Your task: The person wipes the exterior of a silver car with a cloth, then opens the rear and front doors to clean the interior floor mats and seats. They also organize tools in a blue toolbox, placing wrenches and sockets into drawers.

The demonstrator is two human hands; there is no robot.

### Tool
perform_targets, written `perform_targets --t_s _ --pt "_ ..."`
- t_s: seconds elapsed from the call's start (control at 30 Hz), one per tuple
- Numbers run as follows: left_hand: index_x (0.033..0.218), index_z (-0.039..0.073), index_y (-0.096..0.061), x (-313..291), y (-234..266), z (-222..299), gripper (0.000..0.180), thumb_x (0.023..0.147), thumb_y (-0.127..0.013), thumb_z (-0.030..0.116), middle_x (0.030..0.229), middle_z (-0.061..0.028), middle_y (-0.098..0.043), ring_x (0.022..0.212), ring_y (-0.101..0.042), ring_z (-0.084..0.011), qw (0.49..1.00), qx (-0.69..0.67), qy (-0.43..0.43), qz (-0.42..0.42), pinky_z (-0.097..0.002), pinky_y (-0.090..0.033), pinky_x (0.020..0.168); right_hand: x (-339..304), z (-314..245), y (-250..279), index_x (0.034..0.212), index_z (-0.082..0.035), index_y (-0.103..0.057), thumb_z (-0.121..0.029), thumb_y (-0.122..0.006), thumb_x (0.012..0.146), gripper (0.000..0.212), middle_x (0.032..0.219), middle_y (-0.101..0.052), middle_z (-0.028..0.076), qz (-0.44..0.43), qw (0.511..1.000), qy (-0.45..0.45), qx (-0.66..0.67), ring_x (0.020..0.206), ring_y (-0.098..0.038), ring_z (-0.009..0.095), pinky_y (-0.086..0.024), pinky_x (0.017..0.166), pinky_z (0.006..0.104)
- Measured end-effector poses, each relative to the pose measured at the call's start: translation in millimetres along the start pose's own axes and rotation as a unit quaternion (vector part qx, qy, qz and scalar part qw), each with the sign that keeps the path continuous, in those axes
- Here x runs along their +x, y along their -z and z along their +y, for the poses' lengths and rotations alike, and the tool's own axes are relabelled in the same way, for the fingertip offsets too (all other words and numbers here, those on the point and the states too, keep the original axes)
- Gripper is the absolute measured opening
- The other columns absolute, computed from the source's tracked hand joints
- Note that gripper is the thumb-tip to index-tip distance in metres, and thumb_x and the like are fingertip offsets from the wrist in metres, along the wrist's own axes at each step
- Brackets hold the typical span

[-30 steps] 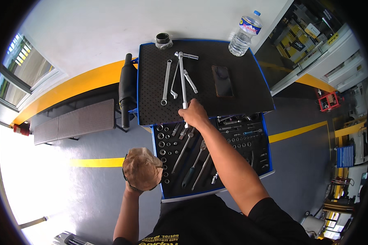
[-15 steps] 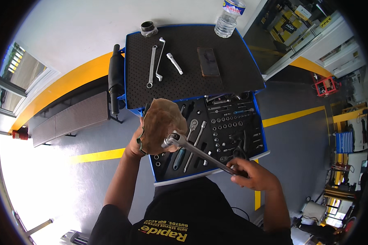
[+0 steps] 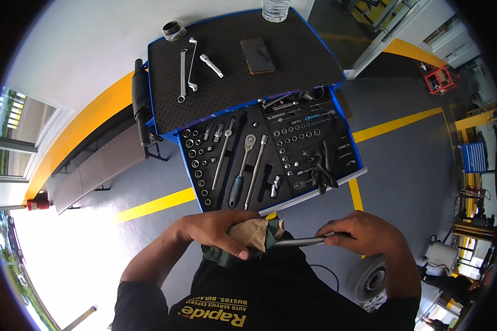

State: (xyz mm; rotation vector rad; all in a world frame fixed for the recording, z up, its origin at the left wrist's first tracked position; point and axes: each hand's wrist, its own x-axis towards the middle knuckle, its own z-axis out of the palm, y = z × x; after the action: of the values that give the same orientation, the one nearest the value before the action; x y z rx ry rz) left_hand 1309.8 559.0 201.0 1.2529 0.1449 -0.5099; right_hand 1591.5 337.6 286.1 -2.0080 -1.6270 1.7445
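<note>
steel bar (image 3: 301,241) runs left to right in front of the person's dark shirt (image 3: 232,292), on the near side of the pulled-out drawer (image 3: 342,180), its left end hidden in a tan and green cloth (image 3: 252,234). the left hand (image 3: 218,231) is clamped over the cloth, thumb on the near side; the right hand (image 3: 361,234) has thumb and fingers together on the bar's bare right end.

room is tight on the left: from where i stand, the left knuckles overlap the drawer's near left corner, and i can't tell whether they touch. on the right it opens up, with grey floor (image 3: 395,165) showing between the drawer's front edge and the right hand. below that forearm, near right, sits a wheel (image 3: 370,281).

inside the drawer, black gloves (image 3: 324,163) reach its front edge on the right, and a ratchet (image 3: 242,171) lies lengthwise mid-drawer. farther off, on the blue-edged cart top (image 3: 303,66), two wrenches (image 3: 183,77) lie near the left edge, a phone (image 3: 257,55) well inside the rim, and a clear bottle (image 3: 275,10) at the far edge.
</note>
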Motion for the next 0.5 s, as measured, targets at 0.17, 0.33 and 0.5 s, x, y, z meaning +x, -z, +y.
perform_targets --t_s 0.17,0.33,0.5 --pt "0.142 -0.003 -0.049 -24.3 -6.2 14.5 0.088 0.075 -0.094 0.032 0.114 -0.0127 -0.068 0.103 -0.068 -0.0205 0.999 -0.004 0.019 -0.027 -0.0341 -0.056 0.086 -21.6 -30.4 1.1 0.125 -0.016 -0.073 -0.043 -0.061 0.102 0.038 0.094 -0.077 0.01 -0.011 1.0 0.0 -0.012 0.085 -0.074 0.027 -0.054 0.076 0.0408" --pt "0.14 0.005 -0.051 -65.8 19.3 14.8 0.07 0.084 -0.086 0.029 0.109 -0.0145 -0.072 0.096 -0.073 -0.0261 0.988 0.108 0.076 -0.082 -0.0367 -0.058 0.083 -4.9 -62.9 -2.5 0.126 -0.013 -0.073 -0.035 -0.065 0.1 0.035 0.096 -0.078 0.008 -0.02 1.0 0.007 0.012 0.082 -0.075 0.025 -0.057 0.07 0.0383" --pt "0.134 0.01 -0.056 -151.0 61.8 7.1 0.05 0.093 -0.076 0.029 0.098 -0.0132 -0.075 0.085 -0.075 -0.028 0.938 0.203 0.207 -0.192 -0.0404 -0.058 0.079 13.9 -135.4 -1.1 0.128 -0.015 -0.072 -0.036 -0.061 0.103 0.035 0.094 -0.078 0.009 -0.099 0.995 0.016 -0.009 0.078 -0.075 0.029 -0.058 0.073 0.0409"
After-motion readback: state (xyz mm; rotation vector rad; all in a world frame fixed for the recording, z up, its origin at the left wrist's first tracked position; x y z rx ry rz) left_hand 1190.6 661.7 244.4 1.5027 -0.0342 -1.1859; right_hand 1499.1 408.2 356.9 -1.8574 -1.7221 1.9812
